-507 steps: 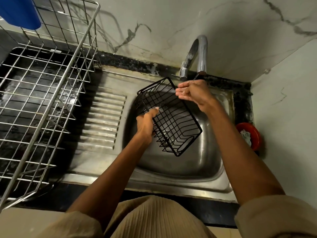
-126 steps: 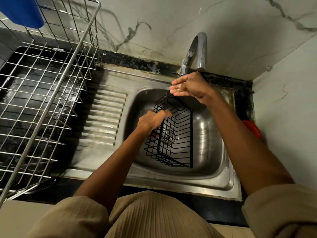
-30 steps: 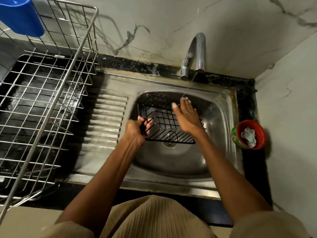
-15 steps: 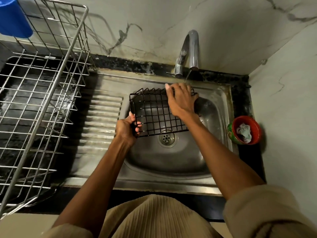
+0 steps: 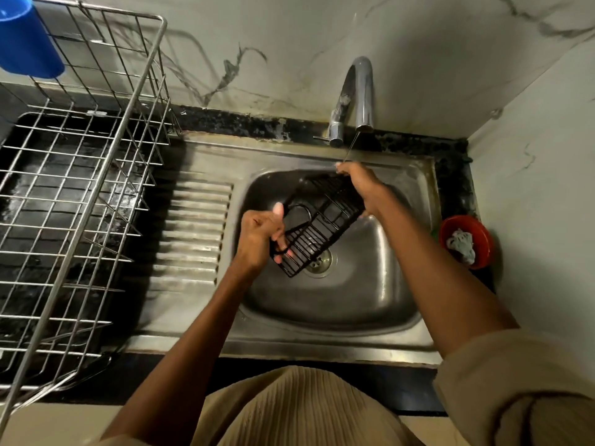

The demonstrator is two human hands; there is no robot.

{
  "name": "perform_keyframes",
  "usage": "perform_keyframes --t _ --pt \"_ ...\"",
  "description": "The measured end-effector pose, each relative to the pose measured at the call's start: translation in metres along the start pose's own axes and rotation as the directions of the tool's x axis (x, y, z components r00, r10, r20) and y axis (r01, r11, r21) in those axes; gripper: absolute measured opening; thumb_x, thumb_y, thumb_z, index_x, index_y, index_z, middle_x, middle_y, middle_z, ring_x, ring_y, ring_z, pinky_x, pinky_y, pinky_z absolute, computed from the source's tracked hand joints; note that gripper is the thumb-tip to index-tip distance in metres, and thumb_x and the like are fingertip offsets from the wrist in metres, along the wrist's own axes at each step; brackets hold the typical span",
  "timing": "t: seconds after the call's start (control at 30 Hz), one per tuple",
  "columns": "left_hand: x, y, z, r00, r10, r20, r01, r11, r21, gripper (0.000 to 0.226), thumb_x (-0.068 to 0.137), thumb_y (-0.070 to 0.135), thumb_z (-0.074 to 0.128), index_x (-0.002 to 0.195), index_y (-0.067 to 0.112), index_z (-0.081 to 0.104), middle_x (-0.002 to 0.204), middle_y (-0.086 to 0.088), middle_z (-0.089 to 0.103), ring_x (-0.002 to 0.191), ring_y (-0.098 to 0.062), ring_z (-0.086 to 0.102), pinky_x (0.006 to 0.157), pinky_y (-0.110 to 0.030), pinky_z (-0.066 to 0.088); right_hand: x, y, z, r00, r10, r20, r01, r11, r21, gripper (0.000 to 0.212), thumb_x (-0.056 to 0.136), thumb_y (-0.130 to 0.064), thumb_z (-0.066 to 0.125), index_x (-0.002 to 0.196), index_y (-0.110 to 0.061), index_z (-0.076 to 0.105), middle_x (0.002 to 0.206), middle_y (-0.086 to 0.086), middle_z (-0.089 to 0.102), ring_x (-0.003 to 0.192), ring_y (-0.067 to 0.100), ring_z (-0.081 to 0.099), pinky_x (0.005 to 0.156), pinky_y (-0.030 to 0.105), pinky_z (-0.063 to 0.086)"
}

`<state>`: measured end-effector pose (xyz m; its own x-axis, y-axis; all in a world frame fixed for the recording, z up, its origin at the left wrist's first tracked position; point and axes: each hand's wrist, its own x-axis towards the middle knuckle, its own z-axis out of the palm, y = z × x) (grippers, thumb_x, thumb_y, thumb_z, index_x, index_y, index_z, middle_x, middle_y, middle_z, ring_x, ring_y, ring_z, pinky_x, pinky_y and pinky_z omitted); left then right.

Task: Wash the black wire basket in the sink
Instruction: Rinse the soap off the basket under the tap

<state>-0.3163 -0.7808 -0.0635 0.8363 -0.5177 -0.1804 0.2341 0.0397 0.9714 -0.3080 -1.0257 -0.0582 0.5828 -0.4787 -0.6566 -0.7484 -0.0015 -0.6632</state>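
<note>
**Black wire basket held tilted over the sink, under a thin stream**

The black wire basket [image 5: 317, 223] is above the bowl of the sink [image 5: 338, 304], held in the air by two hands and tilted, with its low corner near the drain [image 5: 320, 260].

At the far left there is one blue cup [image 5: 27, 43], which hangs on one steel drying rack [image 5: 74, 201]. The rack stands on the dark counter beside the ribbed draining board [image 5: 190, 233]. I think it waits there to receive washed things, so the water can run off toward the bowl.

Next comes the left hand [image 5: 260, 238]. Its fingers are curled around the wires at the near end of the basket, and the thumb points up. This looks like the firm hold that lets the person turn the basket.

The right hand [image 5: 362, 188] takes the far, higher end. Its fingers wrap around the edge, just under the stream. In my judgement the basket is held slanted so that the water runs along the wires and drips into the bowl.

One curved tap [image 5: 360, 94] stands behind the bowl and gives one thin stream of water [image 5: 349, 149], which falls by the right hand.

At the right, on the counter, there is one red bowl [image 5: 467, 241] with something pale and crumpled inside; I cannot tell what it is.
</note>
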Motion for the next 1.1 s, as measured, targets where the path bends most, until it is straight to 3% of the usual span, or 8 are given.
perform_keyframes --t 0.1,0.2,0.47,0.67,0.77,0.93,1.0,1.1 --pt "-0.014 -0.004 0.010 0.973 0.219 0.078 -0.232 0.924 0.304 0.064 0.100 0.045 0.052 0.047 0.007 0.050 0.041 -0.012 0.050 0.034 -0.025 0.049 0.037 -0.029 0.037 -0.004 -0.010 -0.001 0.997 0.060 0.052 -0.059 0.998 -0.022 0.049 0.084 -0.055 0.055 0.120 -0.022 0.059 0.132 0.015 0.060 0.113 0.032 0.059 0.094 0.043 0.049" --pt "-0.023 -0.002 0.018 0.889 0.396 0.229 -0.443 0.618 0.650 0.061 0.098 0.052 0.049 0.052 0.015 0.036 0.042 0.003 0.037 0.037 -0.018 0.040 0.041 -0.031 0.028 -0.004 -0.019 0.004 0.999 -0.007 0.047 0.011 0.996 -0.085 0.067 0.091 -0.056 0.052 0.146 -0.018 0.045 0.153 0.011 0.040 0.136 0.031 0.042 0.104 0.039 0.034" --pt "-0.032 -0.003 0.027 0.763 0.500 0.410 -0.587 0.269 0.764 0.043 0.097 0.045 0.049 0.062 0.021 0.058 0.049 0.004 0.053 0.041 -0.018 0.050 0.043 -0.023 0.031 -0.002 -0.031 0.005 0.953 -0.246 -0.178 0.181 0.930 -0.319 0.017 0.085 -0.005 0.059 0.102 -0.006 0.063 0.094 0.007 0.064 0.087 0.025 0.068 0.069 0.041 0.063" --pt "-0.035 -0.021 0.025 0.794 0.528 0.301 -0.573 0.484 0.662 0.047 0.102 0.045 0.036 0.068 0.020 0.056 0.066 0.009 0.052 0.058 -0.013 0.052 0.053 -0.032 0.041 -0.004 -0.041 -0.004 0.812 -0.401 -0.424 0.288 0.907 -0.307 0.018 0.081 -0.008 0.053 0.065 -0.005 0.060 0.068 0.008 0.066 0.062 0.025 0.069 0.050 0.040 0.060" --pt "-0.028 -0.028 0.028 0.835 0.548 0.056 -0.427 0.581 0.693 0.033 0.093 0.041 0.047 0.101 0.014 0.065 0.116 -0.002 0.062 0.110 -0.017 0.057 0.093 -0.038 0.042 -0.008 -0.040 -0.001 0.749 -0.431 -0.504 0.350 0.902 -0.251 0.021 0.083 -0.011 0.052 0.071 0.000 0.065 0.065 0.014 0.065 0.059 0.027 0.069 0.053 0.048 0.059" --pt "0.000 -0.026 0.025 0.945 -0.088 -0.315 0.187 0.935 0.301 0.072 0.086 0.015 0.072 0.148 0.016 0.036 0.141 0.000 0.046 0.131 -0.017 0.044 0.111 -0.032 0.035 -0.012 -0.037 0.005 0.696 -0.461 -0.551 0.419 0.883 -0.211 0.017 0.081 -0.006 0.050 0.074 -0.002 0.064 0.068 0.014 0.063 0.065 0.031 0.067 0.063 0.049 0.059" --pt "0.012 -0.029 0.018 0.906 -0.380 -0.188 0.390 0.921 0.014 0.058 0.090 0.002 0.064 0.141 0.019 0.042 0.131 -0.001 0.058 0.124 -0.026 0.056 0.104 -0.038 0.047 -0.008 -0.033 0.007 0.736 -0.410 -0.538 0.399 0.905 -0.145 0.017 0.080 -0.007 0.050 0.068 -0.009 0.061 0.068 0.009 0.066 0.062 0.031 0.068 0.060 0.045 0.060" --pt "0.017 -0.028 0.015 0.883 -0.465 -0.058 0.461 0.884 -0.070 0.033 0.093 -0.002 0.056 0.116 0.022 0.055 0.126 -0.015 0.067 0.117 -0.037 0.063 0.095 -0.048 0.050 -0.015 -0.033 0.007 0.764 -0.403 -0.504 0.427 0.901 -0.075 0.018 0.088 0.003 0.055 0.076 -0.006 0.064 0.077 0.010 0.067 0.065 0.026 0.071 0.051 0.041 0.060"
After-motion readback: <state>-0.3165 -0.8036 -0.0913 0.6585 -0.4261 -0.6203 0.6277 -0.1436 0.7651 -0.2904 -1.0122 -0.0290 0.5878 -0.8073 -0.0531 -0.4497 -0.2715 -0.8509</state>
